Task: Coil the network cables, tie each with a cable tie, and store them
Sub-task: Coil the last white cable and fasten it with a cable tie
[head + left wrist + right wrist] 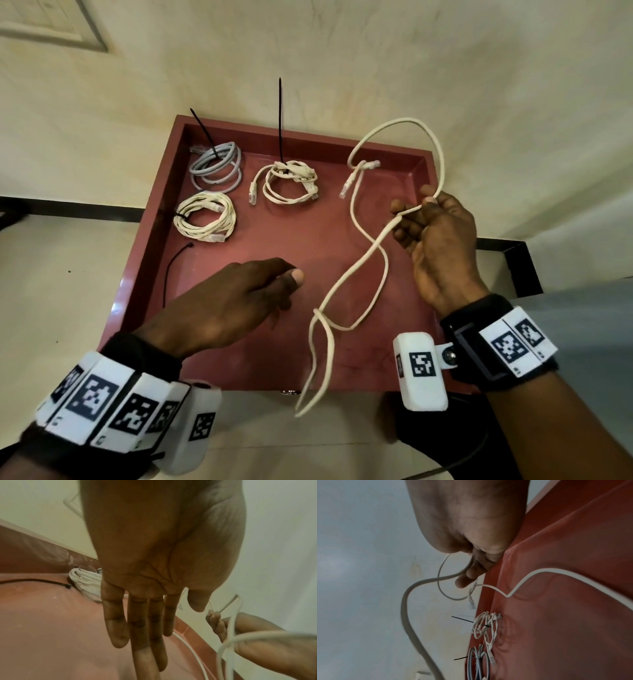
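Observation:
A loose cream network cable hangs in long loops over the red tray, with both its plugs dangling near the tray's far right. My right hand grips a bend of this cable above the tray's right side. My left hand hovers over the tray's middle with straight fingers, holding nothing, left of the hanging loops. Three tied coils lie at the far left: a grey one, a cream one and a smaller cream one.
A loose black cable tie lies on the tray floor near its left wall. Tie tails stick up from the grey coil and the smaller cream coil. The tray sits on a pale surface with a dark edge strip behind.

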